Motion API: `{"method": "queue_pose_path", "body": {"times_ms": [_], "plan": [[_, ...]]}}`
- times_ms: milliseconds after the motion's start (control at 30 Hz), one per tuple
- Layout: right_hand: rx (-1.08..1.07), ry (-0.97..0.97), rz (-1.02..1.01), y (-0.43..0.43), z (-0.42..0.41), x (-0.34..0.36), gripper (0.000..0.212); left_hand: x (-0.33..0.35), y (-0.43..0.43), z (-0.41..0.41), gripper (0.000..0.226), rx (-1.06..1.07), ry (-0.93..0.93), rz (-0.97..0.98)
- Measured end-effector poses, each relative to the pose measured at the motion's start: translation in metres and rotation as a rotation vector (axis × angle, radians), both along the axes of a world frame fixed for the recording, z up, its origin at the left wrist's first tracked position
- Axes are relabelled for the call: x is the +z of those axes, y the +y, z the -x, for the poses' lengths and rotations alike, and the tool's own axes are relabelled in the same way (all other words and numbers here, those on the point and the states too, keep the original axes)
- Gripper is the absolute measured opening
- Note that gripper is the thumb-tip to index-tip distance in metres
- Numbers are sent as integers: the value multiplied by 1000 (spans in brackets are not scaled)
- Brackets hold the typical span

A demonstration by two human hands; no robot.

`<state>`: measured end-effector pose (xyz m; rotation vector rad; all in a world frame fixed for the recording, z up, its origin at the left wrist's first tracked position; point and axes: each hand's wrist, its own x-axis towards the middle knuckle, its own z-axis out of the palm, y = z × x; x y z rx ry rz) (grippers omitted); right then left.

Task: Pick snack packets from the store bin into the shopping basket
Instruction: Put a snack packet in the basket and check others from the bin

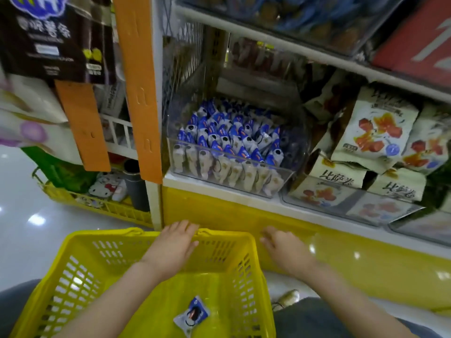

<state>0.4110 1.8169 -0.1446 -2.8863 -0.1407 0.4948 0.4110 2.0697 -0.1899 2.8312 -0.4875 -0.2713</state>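
Both my hands are empty, with the fingers stretched out flat. My left hand [174,242] hovers over the far rim of the yellow shopping basket [80,276]. My right hand [280,247] is just beside the basket's right wall, in front of the yellow shelf base [219,211]. One blue-and-white snack packet [191,314] lies on the basket floor. The other packets [231,132] stand packed in the clear plastic bin [289,175] on the shelf above, so I judge my hands are free to reach up for more.
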Motion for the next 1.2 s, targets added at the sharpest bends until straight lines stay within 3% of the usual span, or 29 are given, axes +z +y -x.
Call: {"method": "queue_pose_path", "body": {"times_ms": [167,267,433,667,767,867,1000,1200], "plan": [[150,-499,-320,25,-17,118,21,94,-2,-20,37,2,-408,324],[144,-628,-295,41,-50,156,19,130,-3,-39,34,2,-539,387],[-13,-477,86,47,-122,166,24,131,1,-70,34,57,-530,354],[49,-297,646,40,-158,153,27,119,5,-77,36,47,-614,302],[84,-215,772,44,-161,150,30,118,7,-77,33,19,-656,323],[-6,-154,646,49,-165,151,31,116,7,-77,18,2,-724,346],[-264,-105,193,60,-166,141,39,114,9,-77,24,-19,-732,344],[-295,-238,202,54,-167,129,10,113,8,-79,35,-25,-721,326]]}}
